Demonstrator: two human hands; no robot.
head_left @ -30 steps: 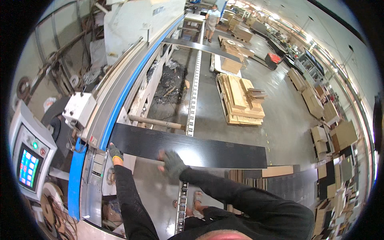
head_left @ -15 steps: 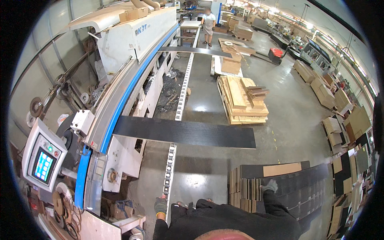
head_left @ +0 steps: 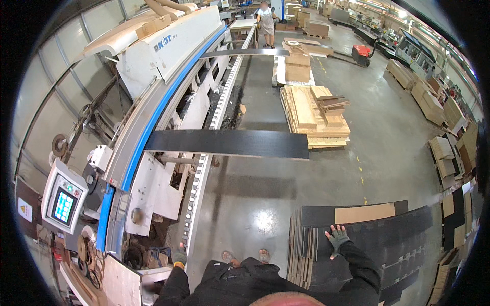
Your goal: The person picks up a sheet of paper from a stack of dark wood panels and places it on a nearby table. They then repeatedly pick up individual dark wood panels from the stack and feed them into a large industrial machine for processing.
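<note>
A wide stack of long, flat, black boards with pale brown edges (head_left: 380,239) lies at the near right, just beside the person. The tops look dark with a dull sheen, and the brown edges show in close layers along the stack's left end. A plain tan rectangular board (head_left: 365,212) rests on its far part.

The right hand (head_left: 338,240), in a dark glove, lies on the stack toward its left end. Its fingers are spread wide and stretched out flat on the black surface, grasping nothing. The left hand (head_left: 179,256), in a dark glove with a yellow cuff, is at the near end of a long white rail set with small rollers (head_left: 196,186). Its fingers are small and partly hidden here, so whether they grip the rail or only rest by it cannot be told.

Farther out, a single long black board with a pale front edge (head_left: 229,143) lies crosswise over the rail, its left end at the blue strip (head_left: 153,125) of a long white machine (head_left: 153,66); neither hand touches it. A grey-white control box with a lit screen (head_left: 64,204) stands at the left. Beyond the board's right end sits a pile of pale yellow wooden boards (head_left: 301,115), and at the far end of the rail stands another person (head_left: 266,23).
</note>
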